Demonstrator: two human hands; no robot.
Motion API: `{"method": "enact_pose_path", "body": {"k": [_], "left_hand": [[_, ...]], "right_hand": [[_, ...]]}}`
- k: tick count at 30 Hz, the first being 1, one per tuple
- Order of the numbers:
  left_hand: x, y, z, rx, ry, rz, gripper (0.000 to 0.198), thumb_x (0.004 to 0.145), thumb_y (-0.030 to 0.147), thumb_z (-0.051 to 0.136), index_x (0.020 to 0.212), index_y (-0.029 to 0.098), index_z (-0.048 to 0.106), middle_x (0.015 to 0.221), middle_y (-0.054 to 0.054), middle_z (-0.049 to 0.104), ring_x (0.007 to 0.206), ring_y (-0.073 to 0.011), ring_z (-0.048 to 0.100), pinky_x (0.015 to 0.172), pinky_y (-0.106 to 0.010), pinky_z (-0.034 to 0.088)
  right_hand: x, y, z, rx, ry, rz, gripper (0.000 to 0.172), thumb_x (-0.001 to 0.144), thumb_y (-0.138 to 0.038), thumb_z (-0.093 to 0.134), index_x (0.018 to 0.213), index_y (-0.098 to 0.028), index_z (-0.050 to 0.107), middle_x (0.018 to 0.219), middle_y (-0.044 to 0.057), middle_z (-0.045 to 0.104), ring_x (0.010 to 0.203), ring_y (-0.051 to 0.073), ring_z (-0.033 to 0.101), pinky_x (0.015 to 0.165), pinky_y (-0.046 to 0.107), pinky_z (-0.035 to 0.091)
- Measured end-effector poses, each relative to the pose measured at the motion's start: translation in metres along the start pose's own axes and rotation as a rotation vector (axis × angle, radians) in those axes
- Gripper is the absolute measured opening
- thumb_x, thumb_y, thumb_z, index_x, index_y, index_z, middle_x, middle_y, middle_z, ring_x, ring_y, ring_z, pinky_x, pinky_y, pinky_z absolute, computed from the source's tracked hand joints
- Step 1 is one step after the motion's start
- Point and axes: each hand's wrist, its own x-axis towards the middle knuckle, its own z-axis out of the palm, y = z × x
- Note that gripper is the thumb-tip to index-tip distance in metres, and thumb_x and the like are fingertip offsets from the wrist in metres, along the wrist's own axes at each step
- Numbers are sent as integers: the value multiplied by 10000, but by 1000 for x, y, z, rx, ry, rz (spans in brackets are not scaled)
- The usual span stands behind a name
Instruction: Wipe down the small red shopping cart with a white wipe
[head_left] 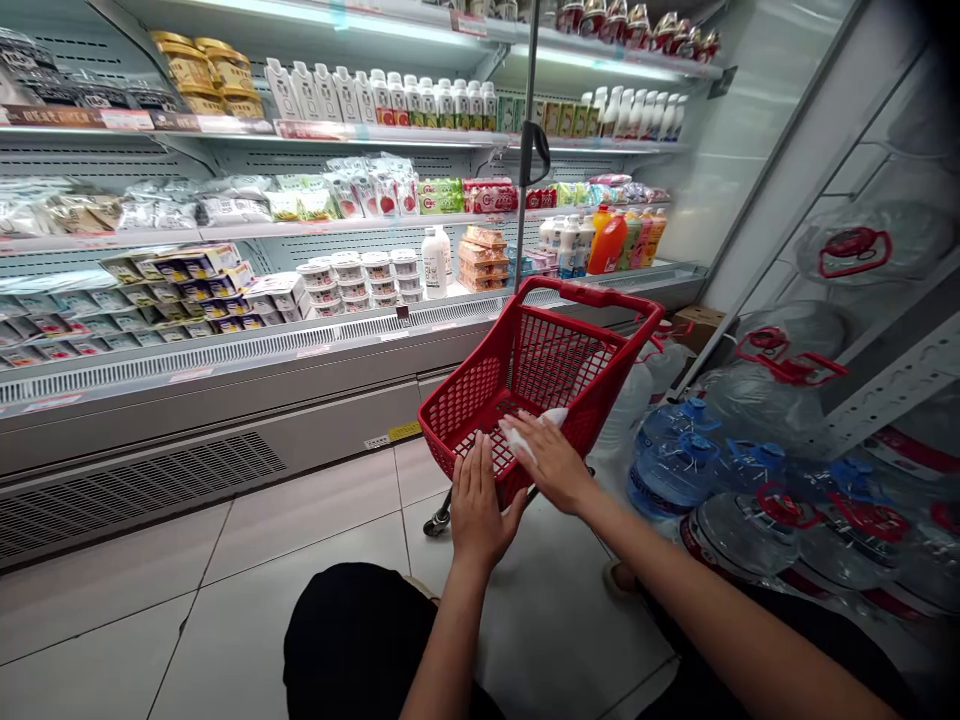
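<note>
Left hand [477,505] flat, likely touching cart [609,385]; right hand [553,464] flat on cloth [517,441].

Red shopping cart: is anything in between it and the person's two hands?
A white wipe lies under the right hand, between it and the red shopping cart's near right side. Nothing visible stands between the left hand and the cart's near edge.

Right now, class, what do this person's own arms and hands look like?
The left forearm and right forearm are bare as far as they show, with no sleeve, watch or bracelet visible. The left hand and right hand are ungloved; no rings show on the fingers.
</note>
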Motion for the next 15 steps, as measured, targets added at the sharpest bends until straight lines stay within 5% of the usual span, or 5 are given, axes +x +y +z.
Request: {"method": "enact_pose_path", "body": {"k": [5, 10, 15], "left_hand": [[13, -38, -22, -3, -168, 221, 982, 964, 577, 631, 1694, 187, 102, 1728, -142, 271, 1577, -265, 326, 1284, -467, 297], [54, -89, -37, 77, -301, 309, 978, 872, 717, 685, 1649, 243, 327, 1669, -134, 409, 1520, -293, 424, 1272, -497, 310], [61, -88, -25, 145, -282, 282, 787, 909, 610, 715, 1579, 283, 463, 1512, -89, 611, 1350, -253, 593, 1238, -469, 376]], "right_hand": [[-14, -18, -3, 74, -48, -146, 597, 1117, -343, 294, 1690, -311, 129, 1692, 6, 370, 1593, 180, 255, 1313, 500, 249], [-4, 46, -18, 41, -58, -11, 555, 1116, -405, 258, 1666, -332, 255, 1678, 8, 401, 1577, 187, 302, 1289, 507, 296], [11, 103, -22, -38, 32, 190, 577, 1105, -411, 224, 1626, -227, 391, 1667, 75, 415, 1571, 254, 321, 1304, 535, 233]]}}
